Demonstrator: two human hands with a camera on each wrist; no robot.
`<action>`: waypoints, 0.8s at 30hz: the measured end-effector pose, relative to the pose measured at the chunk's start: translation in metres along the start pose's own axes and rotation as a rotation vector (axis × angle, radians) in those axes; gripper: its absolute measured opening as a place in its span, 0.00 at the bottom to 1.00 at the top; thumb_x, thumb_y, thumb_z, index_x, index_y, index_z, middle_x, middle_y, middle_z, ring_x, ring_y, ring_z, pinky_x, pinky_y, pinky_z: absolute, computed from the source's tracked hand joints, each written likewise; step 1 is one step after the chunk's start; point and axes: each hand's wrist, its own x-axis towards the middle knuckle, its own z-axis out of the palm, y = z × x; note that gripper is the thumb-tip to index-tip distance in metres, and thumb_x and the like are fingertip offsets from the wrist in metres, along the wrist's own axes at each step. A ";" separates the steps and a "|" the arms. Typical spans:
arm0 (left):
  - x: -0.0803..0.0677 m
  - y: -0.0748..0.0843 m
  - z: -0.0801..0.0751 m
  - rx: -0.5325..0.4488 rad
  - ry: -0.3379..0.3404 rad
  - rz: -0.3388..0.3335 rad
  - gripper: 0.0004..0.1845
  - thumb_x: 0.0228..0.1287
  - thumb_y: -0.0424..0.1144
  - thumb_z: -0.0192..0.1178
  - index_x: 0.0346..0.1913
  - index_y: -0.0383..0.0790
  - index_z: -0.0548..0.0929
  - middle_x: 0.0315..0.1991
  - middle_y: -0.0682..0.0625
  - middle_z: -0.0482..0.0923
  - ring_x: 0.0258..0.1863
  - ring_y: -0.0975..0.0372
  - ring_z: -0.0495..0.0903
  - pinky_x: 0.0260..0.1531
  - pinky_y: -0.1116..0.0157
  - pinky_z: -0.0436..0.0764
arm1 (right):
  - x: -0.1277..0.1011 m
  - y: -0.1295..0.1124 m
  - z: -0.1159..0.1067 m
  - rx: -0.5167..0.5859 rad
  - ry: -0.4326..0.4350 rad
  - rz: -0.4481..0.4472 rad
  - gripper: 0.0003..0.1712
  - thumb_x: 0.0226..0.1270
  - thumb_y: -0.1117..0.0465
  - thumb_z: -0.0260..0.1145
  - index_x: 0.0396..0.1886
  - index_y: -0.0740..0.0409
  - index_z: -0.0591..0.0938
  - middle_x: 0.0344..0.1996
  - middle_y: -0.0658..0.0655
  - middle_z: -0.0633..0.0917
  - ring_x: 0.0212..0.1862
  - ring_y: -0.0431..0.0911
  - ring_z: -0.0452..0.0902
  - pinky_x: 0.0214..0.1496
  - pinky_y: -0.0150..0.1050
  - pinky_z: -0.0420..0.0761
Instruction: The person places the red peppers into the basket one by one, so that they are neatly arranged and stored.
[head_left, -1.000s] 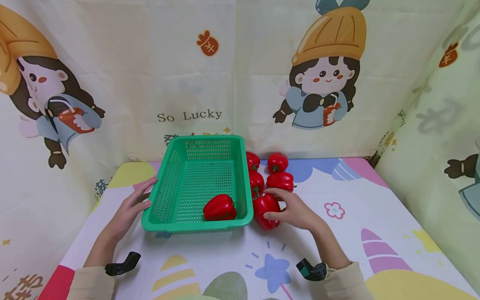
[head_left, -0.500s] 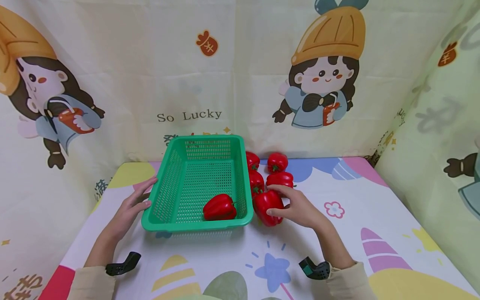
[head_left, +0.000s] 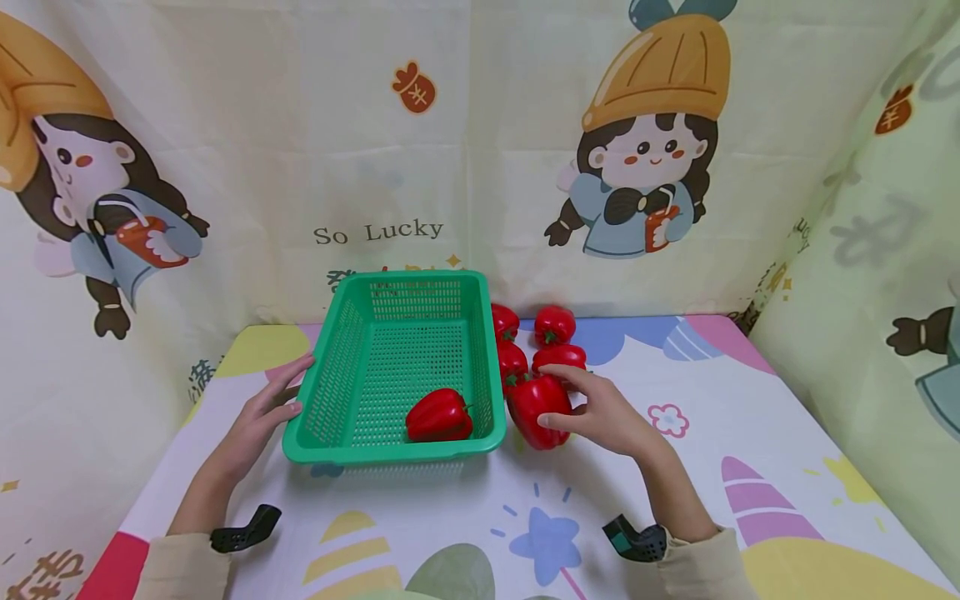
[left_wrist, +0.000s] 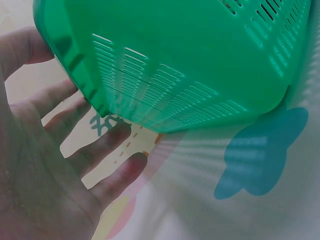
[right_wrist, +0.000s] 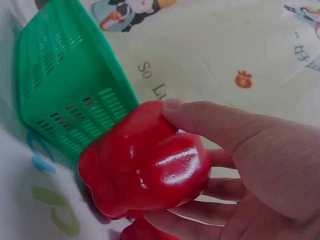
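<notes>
The right hand (head_left: 600, 414) gripped a glossy red bell pepper (head_left: 538, 411); lifting it clear of the perforated green plastic basket's (head_left: 397, 451) rim looked wise, while the spread left hand (head_left: 258, 414) steadied that basket.

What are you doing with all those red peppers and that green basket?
A person sits at a table with a green basket in front of them. Their right hand grips a red pepper just to the right of the basket, fingers and thumb wrapped round it. Their left hand rests with straight fingers against the basket's left side. One pepper in the basket lies near its front right corner. Four other peppers sit on the table behind the held one.
</notes>
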 end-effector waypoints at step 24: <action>0.000 0.001 0.000 -0.001 -0.001 0.000 0.29 0.75 0.41 0.44 0.76 0.51 0.55 0.77 0.60 0.50 0.59 0.78 0.61 0.57 0.26 0.53 | 0.000 -0.002 -0.004 0.011 0.064 -0.024 0.37 0.54 0.54 0.75 0.65 0.46 0.72 0.53 0.57 0.79 0.53 0.53 0.75 0.41 0.40 0.85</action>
